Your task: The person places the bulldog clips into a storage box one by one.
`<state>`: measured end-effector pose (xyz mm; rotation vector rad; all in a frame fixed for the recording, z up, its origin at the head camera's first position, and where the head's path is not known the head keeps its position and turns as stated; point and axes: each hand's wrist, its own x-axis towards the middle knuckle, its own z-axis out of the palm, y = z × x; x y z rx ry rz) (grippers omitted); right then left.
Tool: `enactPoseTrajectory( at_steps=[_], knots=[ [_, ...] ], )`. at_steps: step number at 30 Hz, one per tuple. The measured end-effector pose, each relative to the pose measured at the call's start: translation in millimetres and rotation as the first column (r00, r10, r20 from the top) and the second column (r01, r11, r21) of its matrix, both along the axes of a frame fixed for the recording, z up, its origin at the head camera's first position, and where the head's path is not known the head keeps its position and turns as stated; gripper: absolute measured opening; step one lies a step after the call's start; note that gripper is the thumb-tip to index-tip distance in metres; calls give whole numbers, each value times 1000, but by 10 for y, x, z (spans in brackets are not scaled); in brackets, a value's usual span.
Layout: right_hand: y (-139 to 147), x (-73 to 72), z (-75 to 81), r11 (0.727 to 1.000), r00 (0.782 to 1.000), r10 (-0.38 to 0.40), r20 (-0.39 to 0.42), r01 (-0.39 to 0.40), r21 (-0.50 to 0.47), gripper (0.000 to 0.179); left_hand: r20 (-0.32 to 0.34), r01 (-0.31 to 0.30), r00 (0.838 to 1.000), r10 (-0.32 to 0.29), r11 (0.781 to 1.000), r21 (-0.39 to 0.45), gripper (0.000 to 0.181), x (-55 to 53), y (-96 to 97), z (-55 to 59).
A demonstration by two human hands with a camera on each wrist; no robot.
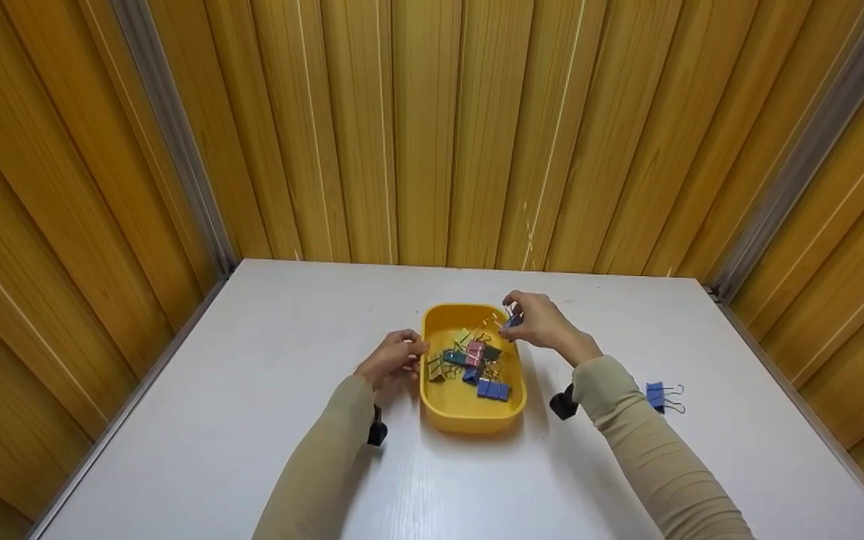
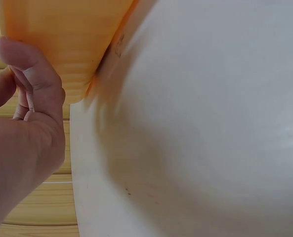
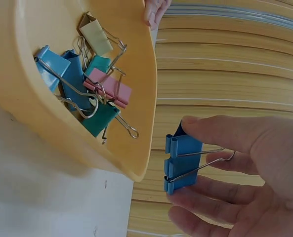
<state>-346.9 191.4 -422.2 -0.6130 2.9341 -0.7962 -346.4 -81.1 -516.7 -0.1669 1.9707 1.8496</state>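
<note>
A yellow plastic tub (image 1: pixel 469 422) stands on the white table, with several binder clips lying in it: pink (image 3: pixel 109 88), green (image 3: pixel 101 118), cream (image 3: pixel 95 35) and blue (image 3: pixel 53 68) ones among them. My left hand (image 1: pixel 394 355) holds the tub's left rim, thumb above and fingers against the outer wall, as the left wrist view shows. Over the tub's far right rim, my right hand (image 1: pixel 547 324) pinches a blue binder clip (image 3: pixel 185 160) between thumb and fingertips. Its wire handles point back toward the palm.
Another blue binder clip (image 1: pixel 655 397) lies on the white table (image 1: pixel 267 360) to the right, beside my right forearm. Wood-patterned panels (image 1: pixel 424 135) close off the back and both sides.
</note>
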Motion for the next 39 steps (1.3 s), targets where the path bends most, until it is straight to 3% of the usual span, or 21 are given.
enactPoseTrajectory(
  at_steps=[9, 14, 21, 28, 39],
  knots=[
    [-117, 38, -65, 999, 999, 29, 23, -29, 37, 52, -52, 26, 998, -24, 999, 31, 11, 21, -3, -17],
    [-142, 66, -51, 998, 998, 25, 56, -28, 53, 55, -28, 13, 1000, -13, 1000, 22, 11, 17, 4, -13],
    [-62, 104, 5, 998, 1000, -3, 10, 3, 57, 54, -29, 12, 1000, -12, 1000, 12, 10, 12, 2, -15],
    [182, 190, 22, 996, 998, -60, -19, 61, 58, 51, -18, 2, 1000, -2, 1000, 9, 11, 15, 4, -2],
    [851, 308, -16, 991, 992, -111, -56, 115, 66, 56, -21, -2, 1000, 2, 1000, 0, 11, 39, -47, 18]
  ],
)
